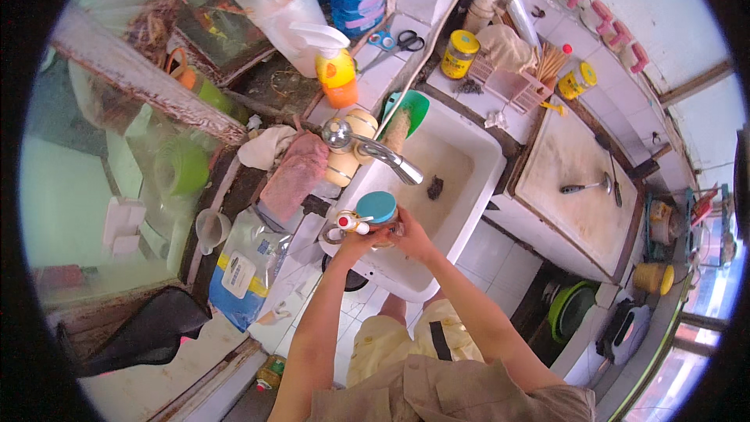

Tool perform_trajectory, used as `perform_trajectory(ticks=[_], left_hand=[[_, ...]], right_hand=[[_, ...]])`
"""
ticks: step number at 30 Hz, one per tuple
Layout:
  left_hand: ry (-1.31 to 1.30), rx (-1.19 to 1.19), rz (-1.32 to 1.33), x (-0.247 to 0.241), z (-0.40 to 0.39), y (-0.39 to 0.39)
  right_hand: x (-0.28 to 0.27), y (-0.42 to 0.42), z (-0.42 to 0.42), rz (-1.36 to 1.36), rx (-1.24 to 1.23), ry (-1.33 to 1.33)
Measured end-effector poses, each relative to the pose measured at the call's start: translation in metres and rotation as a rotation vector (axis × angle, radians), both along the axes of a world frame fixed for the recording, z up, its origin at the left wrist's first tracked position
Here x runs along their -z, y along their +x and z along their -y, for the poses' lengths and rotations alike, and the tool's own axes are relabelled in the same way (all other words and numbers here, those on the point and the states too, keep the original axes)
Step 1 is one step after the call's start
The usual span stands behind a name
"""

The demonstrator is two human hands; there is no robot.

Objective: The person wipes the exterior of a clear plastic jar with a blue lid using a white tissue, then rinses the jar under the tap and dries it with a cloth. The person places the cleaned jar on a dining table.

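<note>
Both of my hands hold a jar with a blue-green lid [376,207] over the near left rim of a white ceramic sink [495,170]. My left hand [356,244] is around its near left side, and my right hand [412,237] presses against its right side. Their fingers hide most of the jar's body. A small bottle with a red and white top [347,221] stands beside the lid. Above the basin reaches a chrome faucet [389,161]. A dark scrap [435,187] lies in the sink, and a green scoop-like container [416,111] rests at its far corner.
A pink cloth [296,176] and a blue and yellow plastic bag [246,269] lie left of the sink. Behind stand an orange spray bottle [338,79], scissors [408,42] and a yellow-lidded jar [460,54]. At right, a ladle [589,187] lies on a white-topped counter [551,152].
</note>
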State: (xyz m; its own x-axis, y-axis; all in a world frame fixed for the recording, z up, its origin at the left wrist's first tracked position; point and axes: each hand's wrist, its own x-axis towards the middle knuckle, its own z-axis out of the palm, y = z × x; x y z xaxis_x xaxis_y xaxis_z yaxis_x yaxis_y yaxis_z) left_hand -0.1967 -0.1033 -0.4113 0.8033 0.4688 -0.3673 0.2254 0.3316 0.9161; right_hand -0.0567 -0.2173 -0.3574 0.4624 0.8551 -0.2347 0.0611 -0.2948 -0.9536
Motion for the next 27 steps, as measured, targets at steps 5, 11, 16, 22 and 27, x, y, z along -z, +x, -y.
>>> perform_trajectory(ticks=[5,11,16,22,27], left_hand=[[-0.255,-0.263,0.207,-0.015,0.018,0.014],[0.920,-0.088,-0.186,-0.006,0.025,0.014],[0.448,-0.202,-0.194,-0.001,0.036,0.022],[0.598,-0.356,-0.165,-0.091,0.054,0.044],[0.763,-0.409,-0.218,-0.088,0.071,0.061]], right_hand=[[-0.119,-0.013,-0.011,0.502,0.031,0.198],[-0.159,-0.016,-0.015,0.402,-0.200,0.278],[-0.161,-0.011,-0.001,0.425,-0.287,0.282],[-0.099,0.034,0.034,0.591,0.024,0.098],[-0.062,0.062,0.040,0.420,-0.173,-0.080]])
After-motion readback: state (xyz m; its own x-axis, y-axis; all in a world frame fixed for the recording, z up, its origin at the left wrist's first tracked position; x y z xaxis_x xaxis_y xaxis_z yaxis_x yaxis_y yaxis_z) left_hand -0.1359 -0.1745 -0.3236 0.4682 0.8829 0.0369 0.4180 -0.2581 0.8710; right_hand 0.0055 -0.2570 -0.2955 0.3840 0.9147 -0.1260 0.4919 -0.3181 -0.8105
